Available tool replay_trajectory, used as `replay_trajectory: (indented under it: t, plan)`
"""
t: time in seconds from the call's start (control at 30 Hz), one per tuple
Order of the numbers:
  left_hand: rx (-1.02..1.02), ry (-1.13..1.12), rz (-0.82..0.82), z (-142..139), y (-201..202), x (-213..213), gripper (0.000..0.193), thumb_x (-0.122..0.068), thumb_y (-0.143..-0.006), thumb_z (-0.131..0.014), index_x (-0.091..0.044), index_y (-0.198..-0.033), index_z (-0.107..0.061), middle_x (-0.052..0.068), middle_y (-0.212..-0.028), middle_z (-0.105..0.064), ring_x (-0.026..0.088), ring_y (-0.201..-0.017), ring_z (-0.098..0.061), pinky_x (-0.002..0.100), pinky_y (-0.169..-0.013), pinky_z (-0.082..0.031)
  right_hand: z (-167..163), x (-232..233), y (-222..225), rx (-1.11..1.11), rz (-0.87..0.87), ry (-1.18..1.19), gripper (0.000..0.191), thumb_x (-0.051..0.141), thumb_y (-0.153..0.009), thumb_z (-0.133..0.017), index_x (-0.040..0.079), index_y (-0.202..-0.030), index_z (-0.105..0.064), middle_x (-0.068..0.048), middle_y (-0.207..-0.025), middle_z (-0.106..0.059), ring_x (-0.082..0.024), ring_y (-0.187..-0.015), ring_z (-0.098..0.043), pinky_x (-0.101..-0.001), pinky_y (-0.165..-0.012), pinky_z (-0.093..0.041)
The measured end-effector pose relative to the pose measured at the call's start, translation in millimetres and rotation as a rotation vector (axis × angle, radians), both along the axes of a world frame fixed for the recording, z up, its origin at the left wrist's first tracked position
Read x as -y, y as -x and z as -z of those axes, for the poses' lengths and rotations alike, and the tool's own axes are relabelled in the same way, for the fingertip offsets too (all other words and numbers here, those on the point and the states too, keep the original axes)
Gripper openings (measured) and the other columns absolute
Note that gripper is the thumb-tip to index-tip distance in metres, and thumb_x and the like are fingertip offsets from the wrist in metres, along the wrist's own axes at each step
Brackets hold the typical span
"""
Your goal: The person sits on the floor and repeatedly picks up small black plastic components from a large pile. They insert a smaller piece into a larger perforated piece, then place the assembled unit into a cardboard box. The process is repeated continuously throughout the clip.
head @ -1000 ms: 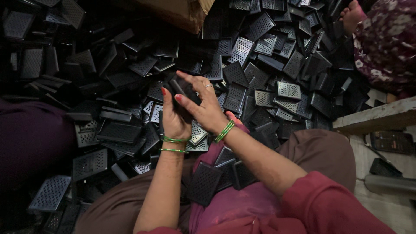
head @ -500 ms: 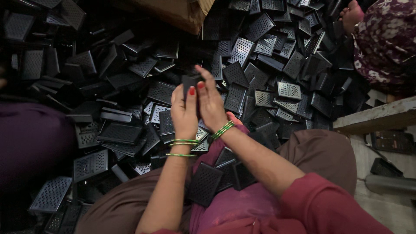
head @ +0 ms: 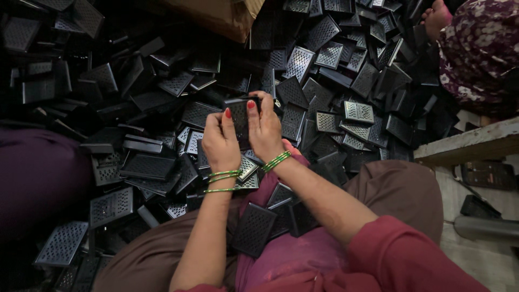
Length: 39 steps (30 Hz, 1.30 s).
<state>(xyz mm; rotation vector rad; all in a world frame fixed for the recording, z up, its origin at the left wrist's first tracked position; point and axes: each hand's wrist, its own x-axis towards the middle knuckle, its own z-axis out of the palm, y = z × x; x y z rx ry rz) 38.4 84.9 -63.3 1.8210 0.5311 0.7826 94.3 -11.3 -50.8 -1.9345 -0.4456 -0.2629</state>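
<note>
Both of my hands hold one small black perforated plastic piece (head: 238, 116) upright above a big heap of the same pieces (head: 303, 70). My left hand (head: 220, 143) grips its left edge, thumb up against its face. My right hand (head: 266, 130) clasps the right side and top, fingers curled over the upper edge. Green bangles circle both wrists. Much of the held piece is hidden behind my fingers. A few more black perforated pieces (head: 253, 230) lie on my lap.
The black pieces cover the floor ahead and to both sides. A brown cardboard box (head: 216, 16) stands at the top. Another person in floral cloth (head: 478, 51) sits at the upper right, beside a pale wooden ledge (head: 467, 146). Purple cloth (head: 38, 178) lies at left.
My hands turned the piece from lying flat between them to standing upright, and drew closer together, with the right fingers now curled over its top.
</note>
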Motion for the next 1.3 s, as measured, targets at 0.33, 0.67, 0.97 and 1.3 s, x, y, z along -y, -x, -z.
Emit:
replay_trajectory:
  t: [0.33,0.67,0.97,1.3]
  plan:
    - [0.112,1.185,0.533,12,-7,-14,0.056,-0.053,-0.100,-0.043,-0.010,-0.132,-0.058,0.001,-0.118,-0.067,0.013,-0.106,-0.065,0.028,-0.093,-0.053,-3,-1,-3,-0.017,-0.119,0.046,0.054,0.051,-0.109,-0.043,0.007,-0.138,-0.054,-0.019,-0.122,-0.063,-0.037,-0.114,-0.065,-0.0410,-0.098,-0.051]
    - [0.245,1.017,0.333,81,-21,-21,0.043,-0.044,-0.119,-0.055,-0.002,-0.124,-0.057,0.001,-0.102,-0.054,0.013,-0.092,-0.052,0.031,-0.081,-0.045,-8,-12,16,0.108,-0.041,0.300,0.094,0.060,-0.103,-0.053,-0.008,-0.159,-0.022,-0.031,-0.150,-0.036,-0.047,-0.141,-0.038,-0.0500,-0.117,-0.036]
    - [0.273,1.455,0.706,58,-10,-15,0.052,-0.051,-0.107,-0.045,-0.007,-0.131,-0.061,0.006,-0.130,-0.064,0.020,-0.122,-0.062,0.036,-0.108,-0.049,-17,-9,24,0.355,0.133,0.409,0.047,0.056,-0.091,-0.069,0.012,-0.102,-0.056,-0.017,-0.121,-0.052,-0.036,-0.119,-0.049,-0.0484,-0.106,-0.039]
    - [0.409,1.255,0.391,37,-13,-24,0.061,-0.060,-0.102,-0.045,-0.017,-0.145,-0.044,0.003,-0.100,-0.058,0.016,-0.090,-0.058,0.032,-0.080,-0.051,-36,-4,28,0.049,-0.479,0.071,0.052,0.047,-0.096,-0.071,0.005,-0.120,-0.053,-0.011,-0.118,-0.057,-0.024,-0.107,-0.060,-0.0356,-0.096,-0.052]
